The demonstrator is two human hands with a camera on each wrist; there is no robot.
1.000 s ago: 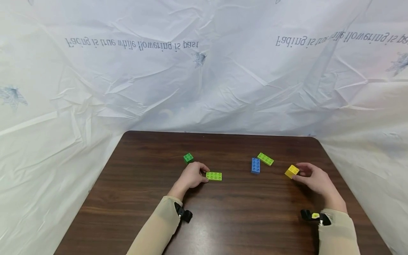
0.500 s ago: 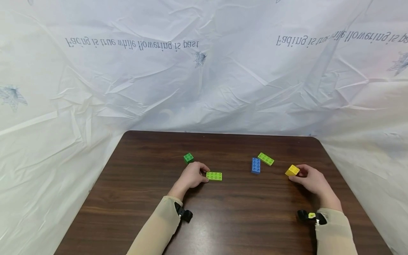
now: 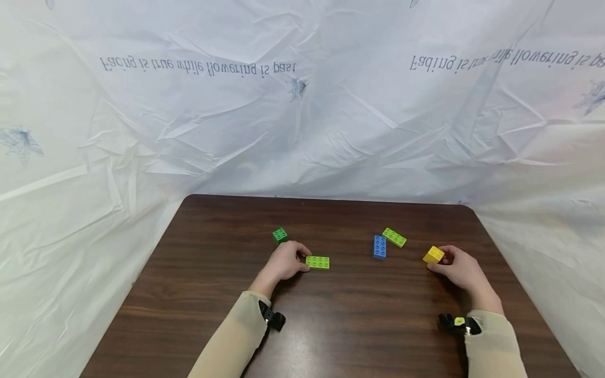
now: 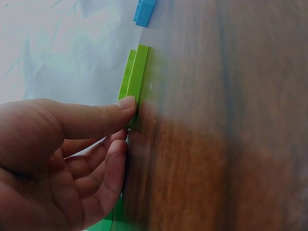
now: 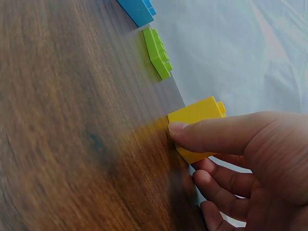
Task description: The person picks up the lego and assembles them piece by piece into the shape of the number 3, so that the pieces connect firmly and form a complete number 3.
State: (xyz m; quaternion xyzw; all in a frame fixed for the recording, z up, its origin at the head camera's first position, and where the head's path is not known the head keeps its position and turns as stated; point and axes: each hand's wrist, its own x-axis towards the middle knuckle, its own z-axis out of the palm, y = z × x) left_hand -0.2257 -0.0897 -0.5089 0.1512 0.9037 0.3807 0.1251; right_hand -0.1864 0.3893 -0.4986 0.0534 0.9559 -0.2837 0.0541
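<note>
My left hand [image 3: 284, 261] pinches the left end of a flat lime-green toy brick [image 3: 320, 262] lying on the table, thumb on its near side in the left wrist view. On the right, a yellow toy brick [image 3: 433, 255] sits between the thumb and fingers of my right hand [image 3: 460, 270]; the thumb presses its near face in the right wrist view. Just beyond the left hand stands a small dark-green brick [image 3: 280, 235]. Between the hands lie a blue brick [image 3: 379, 247] and, at its far right corner, a second lime-green brick [image 3: 394, 237]. Fingers behind both held bricks are partly hidden.
The dark wooden table [image 3: 350, 325] has rounded far corners. A white plastic sheet [image 3: 302, 131] with printed text hangs behind it and along both sides. Each wrist carries a small black camera, such as the left camera [image 3: 273, 317].
My right hand has shifted slightly left and closed in around the yellow brick, which has turned a little. The left hand and its lime-green brick have stayed in place.
</note>
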